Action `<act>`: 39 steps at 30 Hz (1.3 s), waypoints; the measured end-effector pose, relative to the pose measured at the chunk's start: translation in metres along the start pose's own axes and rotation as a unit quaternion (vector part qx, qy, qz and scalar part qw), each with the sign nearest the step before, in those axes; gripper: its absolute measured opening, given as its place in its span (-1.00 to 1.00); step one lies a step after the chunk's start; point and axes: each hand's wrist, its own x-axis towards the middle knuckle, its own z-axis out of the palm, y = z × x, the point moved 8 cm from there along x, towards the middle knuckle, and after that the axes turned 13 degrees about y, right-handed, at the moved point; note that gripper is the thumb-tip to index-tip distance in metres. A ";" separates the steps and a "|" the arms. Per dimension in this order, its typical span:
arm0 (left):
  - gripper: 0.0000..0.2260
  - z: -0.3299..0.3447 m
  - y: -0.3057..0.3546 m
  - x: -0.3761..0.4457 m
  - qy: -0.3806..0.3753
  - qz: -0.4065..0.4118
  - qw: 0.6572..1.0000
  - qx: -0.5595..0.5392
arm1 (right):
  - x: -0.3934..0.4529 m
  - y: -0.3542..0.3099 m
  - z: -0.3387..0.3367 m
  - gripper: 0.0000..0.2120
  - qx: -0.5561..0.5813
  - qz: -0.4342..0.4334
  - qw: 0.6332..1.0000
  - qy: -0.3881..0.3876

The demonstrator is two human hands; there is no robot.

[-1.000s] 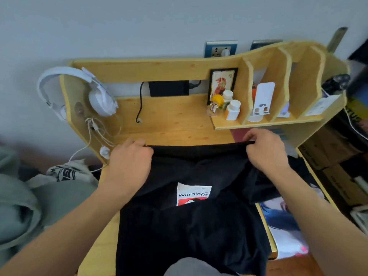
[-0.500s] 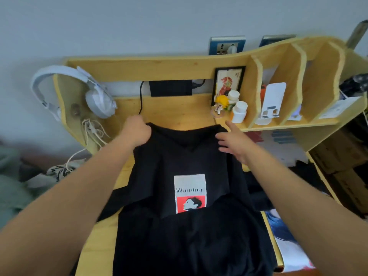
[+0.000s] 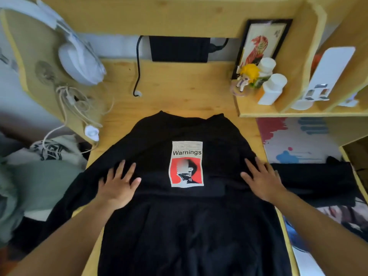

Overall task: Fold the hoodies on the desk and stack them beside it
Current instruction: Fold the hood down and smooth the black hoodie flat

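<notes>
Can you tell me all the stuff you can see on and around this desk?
black hoodie: one, black with a "Warnings" print, spread flat on the desk
desk: one, light wood, with shelves at the back right
headphones: one pair, white, hanging on the desk's left side panel
framed picture: one, black frame, on the shelf
figurine: one, yellow-haired, in front of the picture
bottles: two, white, beside the figurine
black box: one, against the back, cable attached
clothes pile: green and white, left of the desk
left hand: flat on the hoodie, left of the print
right hand: flat on the hoodie, right of the print
</notes>
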 end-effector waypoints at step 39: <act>-0.82 -0.134 0.100 0.178 0.306 0.104 0.937 -0.135 | 0.156 -0.115 -0.070 -0.12 0.106 -0.036 0.966 0.233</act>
